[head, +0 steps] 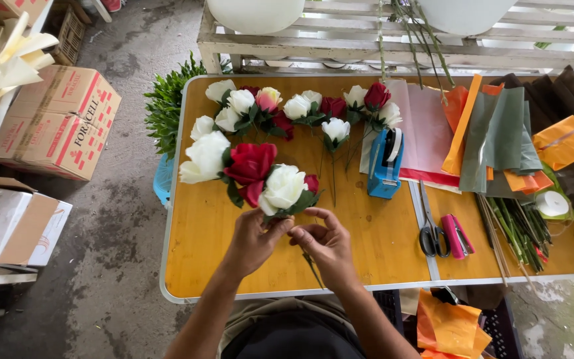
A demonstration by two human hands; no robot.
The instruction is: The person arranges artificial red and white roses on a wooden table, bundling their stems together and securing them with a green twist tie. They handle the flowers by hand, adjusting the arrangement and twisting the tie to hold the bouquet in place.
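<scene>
My yellow folding table stands on a stained grey concrete floor in soft daylight. Cardboard boxes are stacked to my left, and a whitewashed slatted wooden bench runs along the far side.

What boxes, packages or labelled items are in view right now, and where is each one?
Brown cardboard box: floor left of the table, rectangular, red lettering and red stripes.
White-and-brown carton: floor at lower left, flaps open, with a dark oval hand-hole.
Cardboard box: top left corner, brown with red print, mostly cut off.
No screens or signs visible.
</scene>
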